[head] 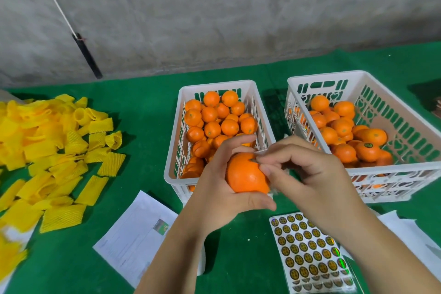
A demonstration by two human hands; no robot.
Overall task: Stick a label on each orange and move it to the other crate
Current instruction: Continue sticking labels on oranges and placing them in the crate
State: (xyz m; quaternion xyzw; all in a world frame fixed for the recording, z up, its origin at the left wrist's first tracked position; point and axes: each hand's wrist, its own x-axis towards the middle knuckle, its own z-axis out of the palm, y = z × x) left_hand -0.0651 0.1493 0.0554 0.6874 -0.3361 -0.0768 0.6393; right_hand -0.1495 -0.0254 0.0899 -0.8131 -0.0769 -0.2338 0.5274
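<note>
Sticker sheet point(310, 255), lower right of frame — rows of round gold labels, several gone. Above it, at centre, we log one orange point(247, 174): smooth, glossy, gripped in our left hand point(222, 181). Our right hand point(307, 169) pinches a label at its top. Risk, we judge — the label creasing or lifting if pressed unevenly. Left crate point(173, 162) full; right crate point(393, 172) partly filled.

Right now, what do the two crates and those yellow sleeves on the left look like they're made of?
The crates look like white moulded plastic with a smooth, slightly glossy finish: thin walls with cut-out slots. The yellow sleeves look like soft foam netting, matte, with a ribbed mesh texture and squashed shapes; the exact foam can't be told.
</note>
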